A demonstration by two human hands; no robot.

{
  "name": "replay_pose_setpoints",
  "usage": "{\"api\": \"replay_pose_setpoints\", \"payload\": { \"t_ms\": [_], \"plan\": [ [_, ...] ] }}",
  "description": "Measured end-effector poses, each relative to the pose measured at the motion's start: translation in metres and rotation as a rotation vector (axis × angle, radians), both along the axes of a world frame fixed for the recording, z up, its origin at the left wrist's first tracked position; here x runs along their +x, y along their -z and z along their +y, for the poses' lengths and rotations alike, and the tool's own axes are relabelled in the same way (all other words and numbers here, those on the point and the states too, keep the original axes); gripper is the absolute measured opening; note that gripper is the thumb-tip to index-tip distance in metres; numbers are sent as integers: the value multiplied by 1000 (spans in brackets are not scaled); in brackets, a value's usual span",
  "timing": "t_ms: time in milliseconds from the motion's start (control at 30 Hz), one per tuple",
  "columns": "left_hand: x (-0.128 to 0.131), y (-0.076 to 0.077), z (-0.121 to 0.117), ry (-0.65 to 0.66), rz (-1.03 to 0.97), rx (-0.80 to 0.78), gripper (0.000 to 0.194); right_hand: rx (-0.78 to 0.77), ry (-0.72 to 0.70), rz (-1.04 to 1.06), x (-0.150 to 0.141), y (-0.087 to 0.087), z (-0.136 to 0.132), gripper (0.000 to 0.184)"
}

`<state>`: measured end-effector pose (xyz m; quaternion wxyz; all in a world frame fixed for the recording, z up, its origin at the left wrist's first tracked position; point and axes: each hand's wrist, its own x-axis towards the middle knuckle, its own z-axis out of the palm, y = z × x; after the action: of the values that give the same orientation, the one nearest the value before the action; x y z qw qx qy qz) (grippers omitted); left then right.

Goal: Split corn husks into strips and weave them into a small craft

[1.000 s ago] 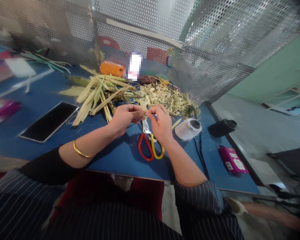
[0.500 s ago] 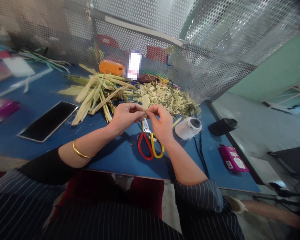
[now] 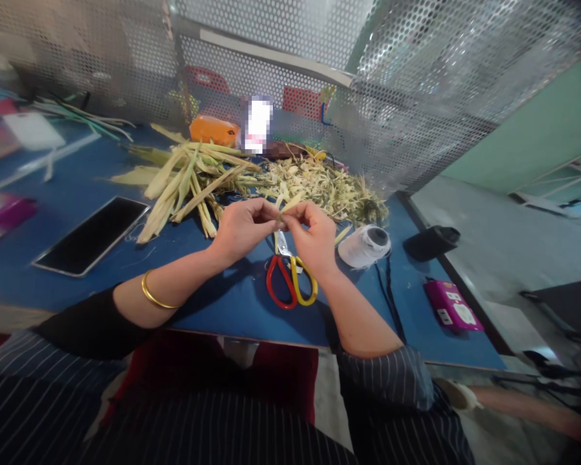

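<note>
My left hand (image 3: 246, 231) and my right hand (image 3: 312, 237) meet fingertip to fingertip over the table, both closed in a pinch on a small pale corn husk strip (image 3: 290, 203). Two narrow ends of the husk stick up between the fingers; its lower part is hidden by them. Just below lie scissors (image 3: 281, 281) with one red and one yellow handle, blades pointing away beneath my hands. To the right of my right hand stands a cone of white thread (image 3: 363, 247). Beyond my left hand lies a pile of long corn husks (image 3: 184, 184).
A heap of husk scraps (image 3: 324, 187) lies at the back, before a perforated metal screen (image 3: 271, 58). A phone (image 3: 93, 236) is at left, with an orange packet (image 3: 215, 131) behind. A black cylinder (image 3: 432, 243) and a purple pack (image 3: 452, 305) sit near the right edge.
The husk strip stood up as one broad piece between my fingers; now two narrower ends spread apart, one leaning right. My hands have barely moved.
</note>
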<state>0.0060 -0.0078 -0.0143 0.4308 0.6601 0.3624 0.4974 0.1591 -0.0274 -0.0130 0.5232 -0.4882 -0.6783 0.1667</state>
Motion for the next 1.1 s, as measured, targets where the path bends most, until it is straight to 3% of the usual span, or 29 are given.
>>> {"api": "replay_pose_setpoints", "payload": {
  "t_ms": [433, 700, 900, 1100],
  "plan": [
    [3, -5, -1, 49, -229, -343, 20, -13, -14, 138, 1, 4, 3, 14],
    [4, -6, -1, 69, -262, -417, 24, -58, -34, 208, -2, 1, 4, 14],
    [-2, -11, 3, 45, -298, -554, 25, 134, -93, -65, 3, 3, 5, 12],
    [-3, -11, 1, 90, -318, -620, 25, 418, -8, -436, 8, 2, 4, 11]
  ]
}}
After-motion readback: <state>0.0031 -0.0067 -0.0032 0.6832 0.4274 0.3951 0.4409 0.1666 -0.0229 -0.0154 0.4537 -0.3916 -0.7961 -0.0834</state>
